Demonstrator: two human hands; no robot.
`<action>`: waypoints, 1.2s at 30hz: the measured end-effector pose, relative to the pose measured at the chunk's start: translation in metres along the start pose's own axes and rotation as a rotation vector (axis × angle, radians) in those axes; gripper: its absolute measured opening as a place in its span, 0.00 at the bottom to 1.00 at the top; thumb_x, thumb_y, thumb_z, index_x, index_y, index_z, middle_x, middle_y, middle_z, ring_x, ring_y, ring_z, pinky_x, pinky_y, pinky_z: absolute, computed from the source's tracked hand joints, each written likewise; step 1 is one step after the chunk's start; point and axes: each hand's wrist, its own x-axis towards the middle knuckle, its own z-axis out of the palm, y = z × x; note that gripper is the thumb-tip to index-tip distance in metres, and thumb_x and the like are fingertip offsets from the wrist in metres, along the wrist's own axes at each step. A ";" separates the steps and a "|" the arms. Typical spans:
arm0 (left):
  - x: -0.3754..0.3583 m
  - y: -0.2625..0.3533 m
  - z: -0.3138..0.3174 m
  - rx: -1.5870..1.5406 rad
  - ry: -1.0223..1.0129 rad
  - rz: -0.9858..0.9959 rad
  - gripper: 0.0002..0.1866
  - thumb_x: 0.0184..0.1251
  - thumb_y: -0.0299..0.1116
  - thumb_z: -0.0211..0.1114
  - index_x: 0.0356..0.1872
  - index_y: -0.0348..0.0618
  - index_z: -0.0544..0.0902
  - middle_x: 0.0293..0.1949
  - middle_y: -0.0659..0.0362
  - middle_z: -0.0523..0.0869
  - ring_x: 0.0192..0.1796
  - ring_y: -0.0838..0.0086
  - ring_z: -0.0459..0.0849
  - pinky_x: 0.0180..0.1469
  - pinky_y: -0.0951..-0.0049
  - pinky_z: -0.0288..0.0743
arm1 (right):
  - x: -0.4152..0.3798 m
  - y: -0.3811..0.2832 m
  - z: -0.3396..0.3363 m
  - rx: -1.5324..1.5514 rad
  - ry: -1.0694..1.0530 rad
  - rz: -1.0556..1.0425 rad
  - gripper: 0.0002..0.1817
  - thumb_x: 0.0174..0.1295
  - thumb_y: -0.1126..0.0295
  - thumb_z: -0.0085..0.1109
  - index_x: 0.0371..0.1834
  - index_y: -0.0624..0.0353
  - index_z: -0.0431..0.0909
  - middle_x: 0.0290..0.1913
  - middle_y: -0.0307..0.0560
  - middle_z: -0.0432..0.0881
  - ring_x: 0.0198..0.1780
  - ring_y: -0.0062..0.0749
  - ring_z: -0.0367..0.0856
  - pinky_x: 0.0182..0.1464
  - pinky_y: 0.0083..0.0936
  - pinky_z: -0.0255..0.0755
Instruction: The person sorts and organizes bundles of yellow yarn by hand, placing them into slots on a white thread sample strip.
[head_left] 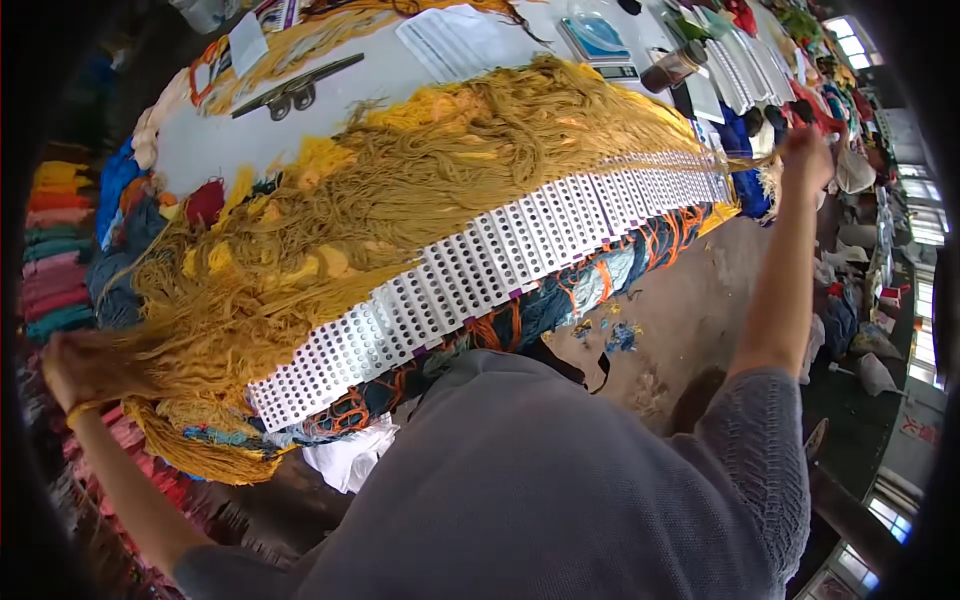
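Observation:
Both my arms are stretched wide. My left hand (66, 368), at the far left, is closed on the end of a spread of olive-yellow yarn (400, 180). At the upper right my right hand (806, 160) is closed on the thin other end of the yarn, raised off the table. Between them the yarn lies loose and tangled across the table. Along its near side runs a row of white cards with dark holes (480, 262), partly covered by yarn. A roll of dark blue and orange yarn (375, 400) lies along the near edge.
Beyond the yarn on the white table (210, 150) are a black clip hanger (295, 93), paper sheets (455, 42), a blue-topped scale (597, 38) and a brown jar (675, 66). Folded coloured yarn bundles (60, 240) stand at the left. A white cloth (350, 453) hangs low near my body.

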 end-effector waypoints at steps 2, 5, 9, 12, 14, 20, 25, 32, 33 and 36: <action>-0.054 -0.029 0.072 -0.309 -0.349 -0.300 0.09 0.57 0.40 0.57 0.24 0.48 0.77 0.20 0.65 0.73 0.22 0.80 0.70 0.25 0.81 0.66 | -0.074 -0.119 0.050 0.208 -0.036 0.212 0.18 0.60 0.58 0.43 0.23 0.60 0.73 0.20 0.40 0.73 0.22 0.23 0.70 0.25 0.21 0.62; -0.148 -0.117 0.178 -0.634 -0.799 -0.576 0.16 0.61 0.36 0.51 0.49 0.45 0.72 0.37 0.65 0.76 0.31 0.78 0.73 0.34 0.76 0.71 | -0.169 -0.140 0.125 0.407 -0.456 0.226 0.13 0.60 0.61 0.50 0.29 0.61 0.74 0.20 0.38 0.72 0.20 0.21 0.69 0.24 0.20 0.64; -0.271 -0.167 0.305 -0.719 -0.747 -1.079 0.11 0.61 0.35 0.54 0.41 0.43 0.77 0.31 0.66 0.76 0.29 0.82 0.72 0.30 0.82 0.67 | -0.300 -0.184 0.196 0.465 -0.951 0.592 0.10 0.58 0.66 0.50 0.34 0.61 0.73 0.22 0.41 0.76 0.22 0.20 0.72 0.25 0.20 0.68; -0.320 -0.167 0.354 -0.369 -0.802 -0.878 0.14 0.58 0.33 0.60 0.43 0.38 0.76 0.31 0.62 0.78 0.31 0.78 0.75 0.33 0.80 0.70 | -0.344 -0.218 0.207 0.423 -1.076 0.204 0.09 0.57 0.67 0.49 0.31 0.62 0.72 0.24 0.54 0.76 0.26 0.48 0.75 0.28 0.33 0.69; -0.334 -0.172 0.372 -0.233 -0.761 -0.799 0.16 0.58 0.32 0.60 0.45 0.33 0.75 0.36 0.57 0.80 0.35 0.73 0.79 0.37 0.77 0.72 | -0.354 -0.229 0.214 0.422 -1.149 0.092 0.07 0.56 0.69 0.49 0.30 0.61 0.73 0.25 0.55 0.76 0.28 0.49 0.76 0.29 0.35 0.69; -0.339 -0.185 0.395 0.119 -0.830 -0.388 0.08 0.52 0.29 0.60 0.31 0.35 0.78 0.23 0.60 0.78 0.25 0.77 0.74 0.27 0.77 0.68 | -0.370 -0.242 0.237 0.268 -1.178 -0.149 0.09 0.57 0.66 0.49 0.35 0.59 0.73 0.32 0.52 0.78 0.33 0.48 0.76 0.33 0.36 0.70; -0.346 -0.191 0.409 0.147 -0.705 -0.170 0.06 0.51 0.28 0.59 0.25 0.35 0.76 0.19 0.61 0.76 0.22 0.76 0.72 0.25 0.75 0.65 | -0.365 -0.251 0.243 0.053 -1.302 -0.373 0.08 0.56 0.68 0.47 0.34 0.60 0.71 0.33 0.52 0.78 0.35 0.47 0.77 0.35 0.37 0.72; -0.346 -0.182 0.409 -0.123 -0.658 -0.624 0.06 0.51 0.24 0.58 0.31 0.35 0.79 0.28 0.61 0.80 0.27 0.77 0.76 0.26 0.78 0.68 | -0.349 -0.272 0.234 -0.174 -1.423 -0.523 0.08 0.56 0.69 0.43 0.35 0.63 0.65 0.30 0.53 0.80 0.32 0.44 0.80 0.29 0.33 0.74; -0.344 -0.183 0.408 -0.107 -0.644 -0.687 0.07 0.52 0.24 0.58 0.32 0.34 0.79 0.29 0.61 0.80 0.27 0.77 0.77 0.25 0.78 0.68 | -0.348 -0.273 0.232 -0.150 -1.416 -0.513 0.08 0.56 0.69 0.44 0.36 0.62 0.64 0.30 0.52 0.80 0.31 0.44 0.80 0.28 0.33 0.73; -0.347 -0.196 0.410 -0.360 -0.615 -0.708 0.09 0.54 0.25 0.56 0.36 0.36 0.79 0.30 0.60 0.81 0.28 0.75 0.78 0.25 0.77 0.68 | -0.353 -0.269 0.233 -0.151 -1.435 -0.505 0.08 0.57 0.69 0.43 0.37 0.61 0.63 0.28 0.51 0.80 0.30 0.43 0.80 0.28 0.34 0.73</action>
